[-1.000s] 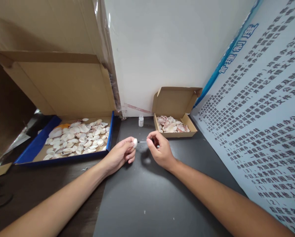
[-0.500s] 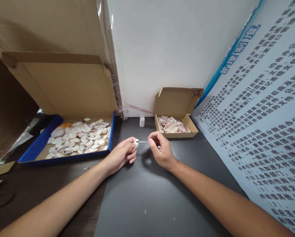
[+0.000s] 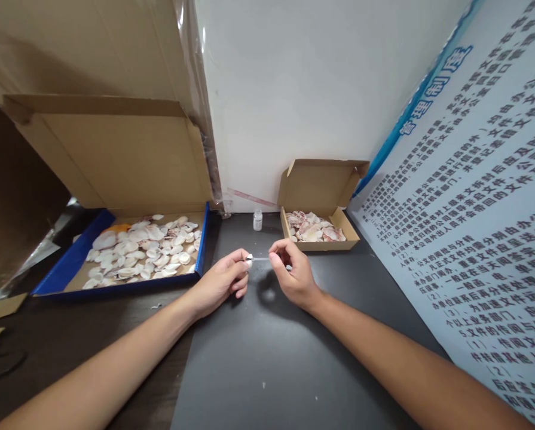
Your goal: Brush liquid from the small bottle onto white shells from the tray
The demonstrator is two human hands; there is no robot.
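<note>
Pinched between the thumb and fingers of my left hand (image 3: 225, 276) is a small white seashell (image 3: 250, 258), mostly covered by the fingertips. My right hand (image 3: 292, 272) is closed on a small applicator brush (image 3: 261, 258), a thin pale stick with a dark tip. The brush lies level between the two hands, its tip at the shell; whether it touches cannot be made out. Both hands are raised over the dark grey mat (image 3: 249, 358). Beyond them a small white-labelled bottle (image 3: 257, 221) stands upright without a visible cap.
To the left, an open blue-edged cardboard box (image 3: 203, 239) holds many white shells (image 3: 137, 251). A smaller open cardboard box (image 3: 352, 242) with larger reddish shells (image 3: 314, 227) stands at the back right. A printed panel (image 3: 486, 209) borders the right side, a white wall the back.
The shell has turned in my left fingers and shows less of its face. The brush's dark tip has shifted slightly left and down along it. My right hand stays almost in place.
</note>
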